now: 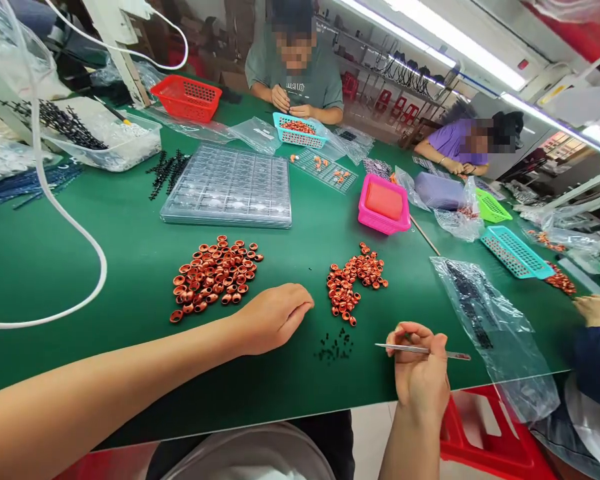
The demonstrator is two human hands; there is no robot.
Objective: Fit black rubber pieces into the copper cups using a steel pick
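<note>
My right hand [423, 370] holds metal tweezers [410, 348] near the table's front edge, their tip pointing left. My left hand [275, 319] is closed and rests over the green table, its fingers curled under; whatever they hold, if anything, is hidden. Just beyond and left of it lies a wide pile of shiny copper-coloured cup-shaped pieces [213, 273]. A second pile of smaller-looking copper-coloured pieces [350, 283] sits to its right. Between my hands is a scatter of tiny black parts [336, 347].
Stacked clear plastic trays [230, 190] stand behind the left pile. A pink basket [384, 207] with a red block is at the back right. A clear bag [485, 320] of black parts hangs over the right edge. A white cable [60, 207] loops at left. Co-workers sit opposite and at right.
</note>
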